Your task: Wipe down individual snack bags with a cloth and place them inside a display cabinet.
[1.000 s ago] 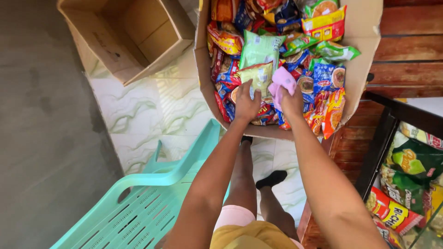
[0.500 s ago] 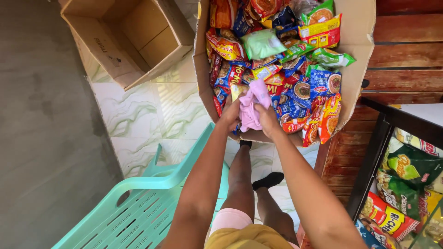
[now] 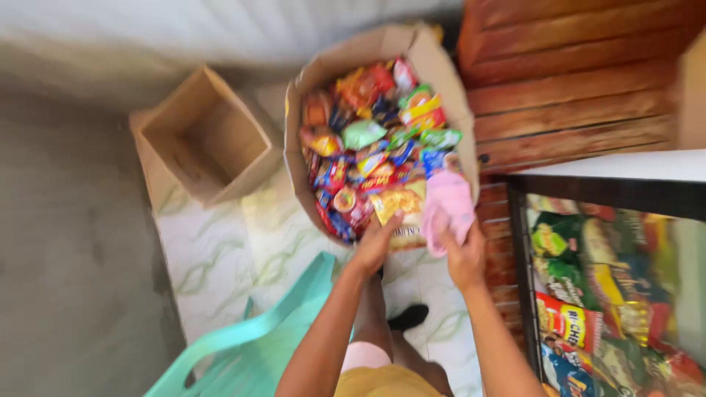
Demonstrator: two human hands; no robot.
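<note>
A tall cardboard box (image 3: pixel 309 88) stands open on the floor, packed with several bright snack packets (image 3: pixel 364 158). My right hand (image 3: pixel 462 254) grips a pink packet (image 3: pixel 448 206) at the box's near right rim. My left hand (image 3: pixel 375 242) rests on a yellow snack packet (image 3: pixel 401 206) at the near edge of the pile; the blur hides whether its fingers close around it.
An empty cardboard box (image 3: pixel 202 140) sits to the left on the tiled floor (image 3: pixel 213 250). A turquoise plastic chair (image 3: pixel 250 345) is below my arms. A glass display case (image 3: pixel 610 287) of snack packets stands at right, with a wooden slatted wall (image 3: pixel 573 81) behind.
The view swung and blurred. My right hand carried the pink packet from the middle of the pile to the box's right rim; my left hand moved onto the yellow packet.
</note>
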